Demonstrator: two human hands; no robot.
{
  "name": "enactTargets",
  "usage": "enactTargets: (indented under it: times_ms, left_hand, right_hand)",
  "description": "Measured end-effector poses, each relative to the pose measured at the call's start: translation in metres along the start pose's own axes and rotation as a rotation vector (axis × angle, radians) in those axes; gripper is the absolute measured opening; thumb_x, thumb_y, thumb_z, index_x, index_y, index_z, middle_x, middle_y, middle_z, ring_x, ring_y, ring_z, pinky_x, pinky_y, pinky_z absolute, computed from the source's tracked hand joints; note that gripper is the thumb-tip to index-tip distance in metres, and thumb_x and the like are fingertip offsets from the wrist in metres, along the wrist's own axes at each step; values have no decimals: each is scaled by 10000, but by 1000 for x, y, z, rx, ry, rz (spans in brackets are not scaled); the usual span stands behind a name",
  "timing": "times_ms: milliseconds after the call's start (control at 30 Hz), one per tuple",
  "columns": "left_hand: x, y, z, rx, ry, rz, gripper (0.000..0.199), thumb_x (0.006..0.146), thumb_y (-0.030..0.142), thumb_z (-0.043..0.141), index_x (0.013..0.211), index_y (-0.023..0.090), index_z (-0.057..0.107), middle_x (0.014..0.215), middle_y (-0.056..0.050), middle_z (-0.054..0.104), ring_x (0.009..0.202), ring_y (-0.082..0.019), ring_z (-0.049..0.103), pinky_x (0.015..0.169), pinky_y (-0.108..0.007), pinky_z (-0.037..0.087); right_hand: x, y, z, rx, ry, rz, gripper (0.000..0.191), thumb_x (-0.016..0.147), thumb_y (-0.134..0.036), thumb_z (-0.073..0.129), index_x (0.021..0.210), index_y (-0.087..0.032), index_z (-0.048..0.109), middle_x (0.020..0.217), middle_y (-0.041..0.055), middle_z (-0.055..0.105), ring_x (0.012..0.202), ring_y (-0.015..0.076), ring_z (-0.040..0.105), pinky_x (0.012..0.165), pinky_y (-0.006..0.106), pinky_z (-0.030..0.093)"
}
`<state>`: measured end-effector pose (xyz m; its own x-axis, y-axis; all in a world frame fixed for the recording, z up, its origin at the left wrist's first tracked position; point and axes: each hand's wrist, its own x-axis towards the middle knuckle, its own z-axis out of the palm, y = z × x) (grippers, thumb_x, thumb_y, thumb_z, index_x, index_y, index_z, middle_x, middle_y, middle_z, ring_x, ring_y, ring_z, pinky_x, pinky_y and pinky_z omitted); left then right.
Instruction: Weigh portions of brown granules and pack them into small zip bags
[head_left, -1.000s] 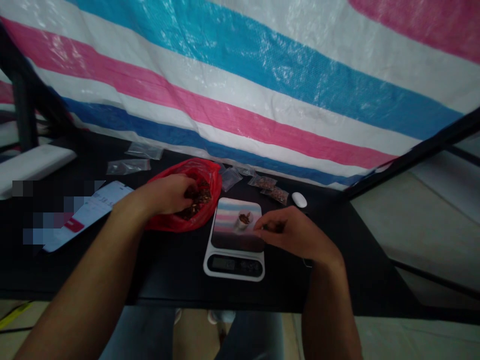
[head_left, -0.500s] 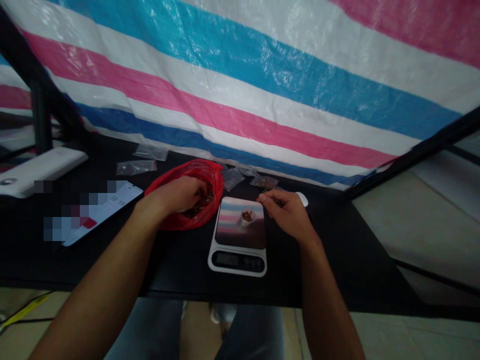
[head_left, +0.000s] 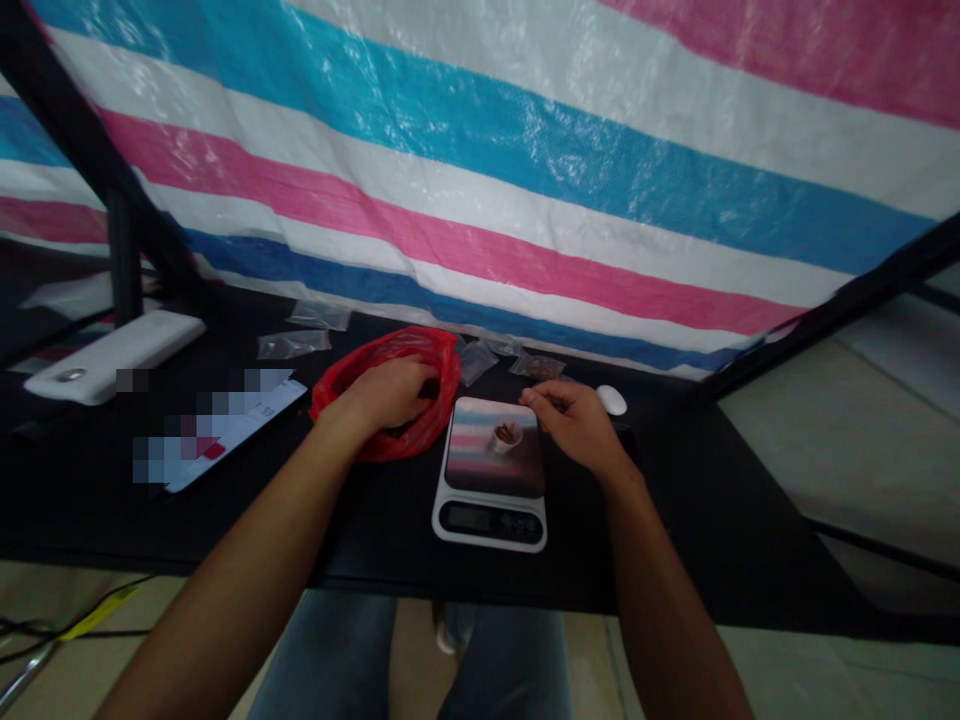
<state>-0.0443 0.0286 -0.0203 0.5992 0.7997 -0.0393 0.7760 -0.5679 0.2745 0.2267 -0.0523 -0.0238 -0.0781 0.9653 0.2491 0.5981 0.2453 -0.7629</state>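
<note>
My left hand [head_left: 397, 395] reaches into an open red plastic bag [head_left: 442, 425]. Its fingers curl downward inside, their tips hidden in shadow, so what they grip does not show. To the right, a white kitchen scale [head_left: 491, 515] with a shiny plate stands on the black table. A small white cup [head_left: 504, 443] filled with brown dried pieces [head_left: 508, 432] rests on the plate. Beside the plate's upper right edge hovers my right hand [head_left: 574, 415], thumb and fingers pinched together. Whatever lies between them is too dark to make out.
Clear plastic bags [head_left: 294, 345] lie behind the red bag, and a small bag of brown bits [head_left: 538, 367] lies behind the scale. A white oval object [head_left: 612, 400] sits right of my right hand. At left are a phone-like slab [head_left: 240, 430] and a white device [head_left: 116, 355].
The whole view has shifted, so table items appear farther right. My left hand has moved within the red bag, and its fingertips are now more hidden. My right hand stays pinched beside the scale.
</note>
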Motion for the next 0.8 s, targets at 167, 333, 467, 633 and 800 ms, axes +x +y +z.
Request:
enactTargets:
  times_ms: [167,333,467,633,800]
  left_hand:
    - [2,-6,1,-27,8,13,306,908,236,562,1106,231,795,1147,-88,803,1066,-296,733,883,-354,526]
    - [2,-14,-4,-76,25,28,267,934,274,570,1043,234,811,1084,-60,821,952,-235,746,845,-302,521]
    - [-2,-18,-13,-127,36,48,270,948,298,567,1043,214,806,1078,-52,823,944,-215,744,856,-283,515]
    - [-9,-18,-22,-148,4,43,271,949,281,567,1055,205,804,1102,-53,820,977,-213,747,885,-273,513]
    - [-10,-19,-22,-147,-31,49,265,935,269,573,1032,209,812,1064,-52,824,945,-211,753,870,-273,521]
  right_hand:
    - [2,3,0,-18,9,4,350,929,-451,609,769,-163,729,631,7,626,588,142,521,576,270,401]
    - [3,7,0,-14,29,-7,359,925,-450,599,759,-162,733,622,4,621,578,142,521,592,279,411]
    - [4,10,-1,-21,62,-18,367,915,-463,603,777,-158,755,631,18,644,590,154,545,584,282,412]
    - [4,12,-2,-37,74,-10,375,921,-464,601,810,-153,778,649,31,671,590,159,554,561,278,404]
    - [4,11,-2,-39,67,-10,375,928,-472,603,788,-165,765,634,22,657,595,163,561,566,280,410]
